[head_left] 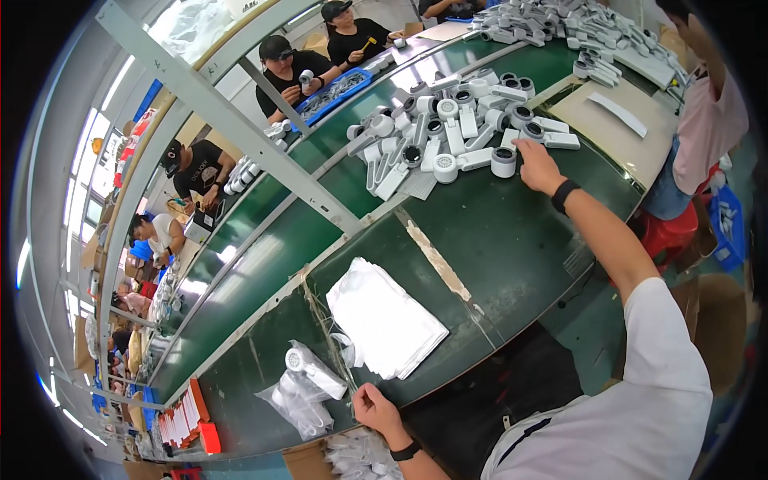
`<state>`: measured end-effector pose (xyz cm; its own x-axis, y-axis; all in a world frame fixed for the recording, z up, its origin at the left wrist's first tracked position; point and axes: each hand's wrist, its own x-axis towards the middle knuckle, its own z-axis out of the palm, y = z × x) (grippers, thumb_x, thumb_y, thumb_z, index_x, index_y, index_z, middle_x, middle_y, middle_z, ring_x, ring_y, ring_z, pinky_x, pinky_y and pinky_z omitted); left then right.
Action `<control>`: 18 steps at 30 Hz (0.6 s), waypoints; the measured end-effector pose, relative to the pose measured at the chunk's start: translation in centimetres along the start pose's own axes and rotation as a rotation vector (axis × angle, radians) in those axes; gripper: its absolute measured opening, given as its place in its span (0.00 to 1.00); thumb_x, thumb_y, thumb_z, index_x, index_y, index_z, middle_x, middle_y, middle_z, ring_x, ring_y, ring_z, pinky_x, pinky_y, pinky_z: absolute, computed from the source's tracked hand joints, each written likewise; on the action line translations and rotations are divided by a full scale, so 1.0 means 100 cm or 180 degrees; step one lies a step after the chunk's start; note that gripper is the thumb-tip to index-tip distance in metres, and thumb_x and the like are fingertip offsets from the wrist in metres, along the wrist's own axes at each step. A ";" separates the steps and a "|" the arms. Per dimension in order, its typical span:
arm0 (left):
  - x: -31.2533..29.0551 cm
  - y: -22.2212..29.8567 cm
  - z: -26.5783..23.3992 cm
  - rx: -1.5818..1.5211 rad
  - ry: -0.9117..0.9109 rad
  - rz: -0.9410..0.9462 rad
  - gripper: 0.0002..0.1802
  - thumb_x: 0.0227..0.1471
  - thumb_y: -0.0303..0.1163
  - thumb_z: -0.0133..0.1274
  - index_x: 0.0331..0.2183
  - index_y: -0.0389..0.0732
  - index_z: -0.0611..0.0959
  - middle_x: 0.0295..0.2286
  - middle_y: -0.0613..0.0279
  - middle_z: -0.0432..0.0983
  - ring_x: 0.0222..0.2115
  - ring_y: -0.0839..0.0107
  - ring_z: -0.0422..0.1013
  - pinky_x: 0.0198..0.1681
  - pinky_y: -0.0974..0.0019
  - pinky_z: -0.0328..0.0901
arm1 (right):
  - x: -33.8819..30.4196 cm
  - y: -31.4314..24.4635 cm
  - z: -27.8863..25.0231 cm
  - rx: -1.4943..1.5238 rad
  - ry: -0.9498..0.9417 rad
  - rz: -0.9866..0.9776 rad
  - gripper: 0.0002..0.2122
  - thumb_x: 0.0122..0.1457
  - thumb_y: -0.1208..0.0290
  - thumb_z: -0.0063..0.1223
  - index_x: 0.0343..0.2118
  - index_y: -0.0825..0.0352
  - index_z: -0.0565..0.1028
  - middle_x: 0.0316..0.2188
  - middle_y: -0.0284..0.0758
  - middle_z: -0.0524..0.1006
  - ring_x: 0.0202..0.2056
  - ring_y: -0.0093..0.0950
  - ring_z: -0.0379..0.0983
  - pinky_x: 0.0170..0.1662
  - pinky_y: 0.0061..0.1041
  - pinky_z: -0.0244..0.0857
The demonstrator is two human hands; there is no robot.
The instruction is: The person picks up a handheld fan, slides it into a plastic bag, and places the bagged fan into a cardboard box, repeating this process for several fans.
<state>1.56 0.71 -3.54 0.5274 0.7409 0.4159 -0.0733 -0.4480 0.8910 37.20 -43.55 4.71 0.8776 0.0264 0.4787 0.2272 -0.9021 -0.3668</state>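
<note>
My right hand point(538, 166) reaches to the near edge of a large pile of white handheld fans point(448, 132). Its fingers close at the handle of one handheld fan point(503, 163), whose round head has a dark ring; the fingertips are partly hidden. My left hand point(377, 410) is curled closed at the table's front edge, with nothing visible in it. Just beyond it, a fan in a clear plastic bag point(304, 392) lies on the green table point(512, 240). A stack of white bags or sheets point(384, 320) lies between my two hands.
A metal post point(240, 120) rises at the table's far side, beside a green conveyor point(264, 256). Orange-red boxes point(186, 418) stand at the left end. Below the edge is a carton of bagged items point(364, 456). Co-workers sit across; another person point(712, 120) is at right near a red stool point(670, 236).
</note>
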 end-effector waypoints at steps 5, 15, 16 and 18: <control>0.001 -0.003 -0.008 0.0069 0.0018 -0.0153 0.09 0.56 0.30 0.53 0.29 0.33 0.77 0.19 0.72 0.68 0.17 0.85 0.59 0.19 0.78 0.52 | 0.026 0.004 0.009 -0.0895 -0.0354 0.0050 0.30 0.48 0.84 0.49 0.56 0.52 0.66 0.57 0.39 0.62 0.56 0.44 0.58 0.54 0.47 0.59; -0.001 0.009 -0.001 -0.0050 -0.0008 -0.0132 0.08 0.56 0.29 0.54 0.30 0.33 0.78 0.21 0.70 0.70 0.18 0.85 0.60 0.21 0.78 0.54 | 0.011 0.002 0.009 -0.0895 -0.0653 -0.1126 0.22 0.43 0.77 0.58 0.44 0.53 0.74 0.54 0.36 0.64 0.58 0.39 0.56 0.52 0.43 0.54; -0.001 0.009 -0.003 -0.0053 0.0001 -0.0133 0.08 0.56 0.29 0.54 0.30 0.33 0.78 0.21 0.70 0.70 0.18 0.85 0.60 0.21 0.78 0.54 | 0.006 -0.012 0.003 -0.0657 -0.0814 -0.1290 0.21 0.42 0.77 0.58 0.43 0.55 0.73 0.53 0.36 0.65 0.58 0.38 0.56 0.52 0.43 0.54; -0.001 0.005 -0.007 -0.0008 0.0048 -0.0101 0.08 0.56 0.29 0.54 0.30 0.32 0.78 0.20 0.70 0.70 0.18 0.85 0.60 0.21 0.78 0.54 | -0.002 -0.029 -0.006 -0.0328 -0.1321 -0.1497 0.21 0.44 0.73 0.60 0.43 0.57 0.69 0.49 0.35 0.68 0.58 0.34 0.57 0.53 0.44 0.52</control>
<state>0.89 0.70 -3.00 0.5167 0.7621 0.3902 -0.0590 -0.4229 0.9042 36.07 -41.22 6.14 0.7891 0.5760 0.2133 0.6046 -0.7897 -0.1041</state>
